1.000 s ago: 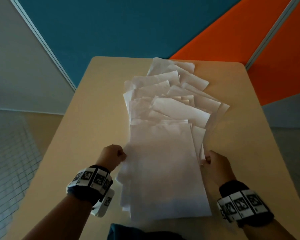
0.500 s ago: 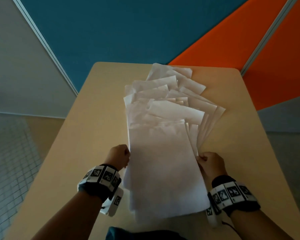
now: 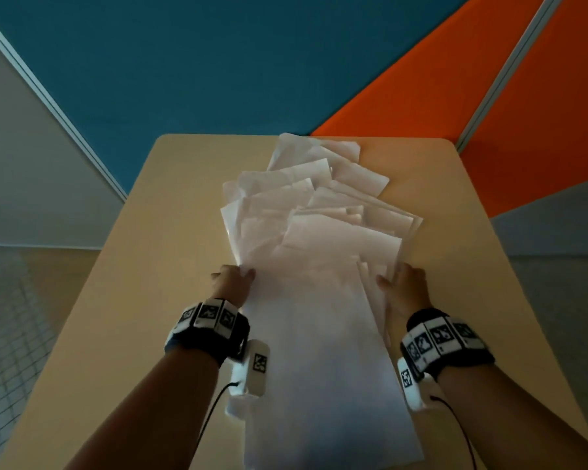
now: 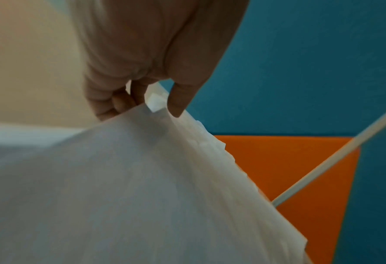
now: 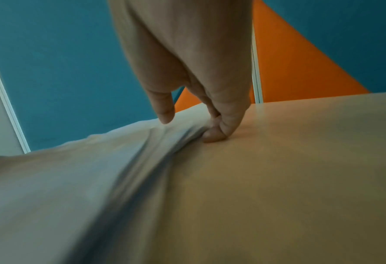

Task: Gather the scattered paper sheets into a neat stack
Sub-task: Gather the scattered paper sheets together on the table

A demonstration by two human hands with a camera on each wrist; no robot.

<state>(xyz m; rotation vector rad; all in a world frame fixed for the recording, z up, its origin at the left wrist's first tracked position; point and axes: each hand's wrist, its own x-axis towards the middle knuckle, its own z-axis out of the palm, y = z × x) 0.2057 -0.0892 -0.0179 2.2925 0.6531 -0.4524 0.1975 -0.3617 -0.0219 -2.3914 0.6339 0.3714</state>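
Observation:
Several white paper sheets (image 3: pixel 319 334) lie overlapped down the middle of the tan table (image 3: pixel 143 266), the far ones fanned out (image 3: pixel 313 205). My left hand (image 3: pixel 233 283) grips the pile's left edge. In the left wrist view the left hand (image 4: pixel 156 105) has its thumb on top of the paper (image 4: pixel 119 187) and its fingers curled at the edge. My right hand (image 3: pixel 403 286) grips the right edge. The right wrist view shows the right hand (image 5: pixel 187 123) with its thumb on the sheets (image 5: pixel 63 187) and its fingers curled against the table (image 5: pixel 300 160).
The table's far edge (image 3: pixel 218 136) meets a blue wall panel (image 3: pixel 218 62) and an orange panel (image 3: pixel 421 96). Bare tabletop lies on both sides of the paper. Floor shows past the left edge (image 3: pixel 11 317).
Both hands have slid forward along the pile's sides. The near sheets have drawn closer together and the right-hand fan has narrowed.

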